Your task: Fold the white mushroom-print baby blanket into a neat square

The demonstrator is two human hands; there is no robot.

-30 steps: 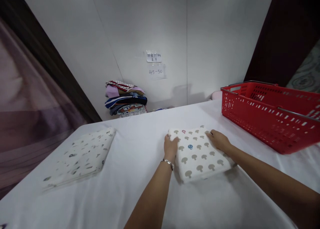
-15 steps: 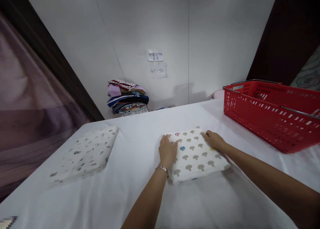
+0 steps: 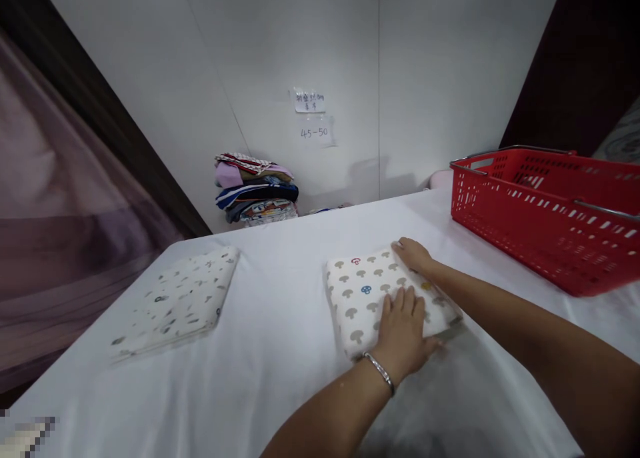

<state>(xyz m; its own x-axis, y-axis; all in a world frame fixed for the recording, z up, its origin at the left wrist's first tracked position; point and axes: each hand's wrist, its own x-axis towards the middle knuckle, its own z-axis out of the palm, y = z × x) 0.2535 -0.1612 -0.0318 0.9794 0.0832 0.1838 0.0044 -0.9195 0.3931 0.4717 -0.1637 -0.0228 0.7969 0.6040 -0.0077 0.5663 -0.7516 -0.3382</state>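
Head view: folded mushroom-print cloth (image 3: 353,298) lies flat on a white-covered table (image 3: 280,325), right of centre, its print mostly grey-brown with single red, blue and yellow motifs. Left hand (image 3: 403,331), silver bracelet (image 3: 381,373) at the wrist, is palm down across the near part of this cloth; fingers extended and slightly spread, pressing or resting on top, not gripping. Right hand (image 3: 414,255) is at the far right corner of the same cloth, fingers bent over the edge; the thumb side is poorly seen, so cannot tell whether the corner is pinched or merely touched. Second folded cloth (image 3: 187,295), white with small dark marks, lies flat at table left, well apart from both hands. Red basket (image 3: 520,228) with metal handles stands on the table at right. Beyond the far edge, a stack of folded fabrics (image 3: 257,190) sits against the pale wall (image 3: 310,38), left of two handwritten paper labels (image 3: 315,133).
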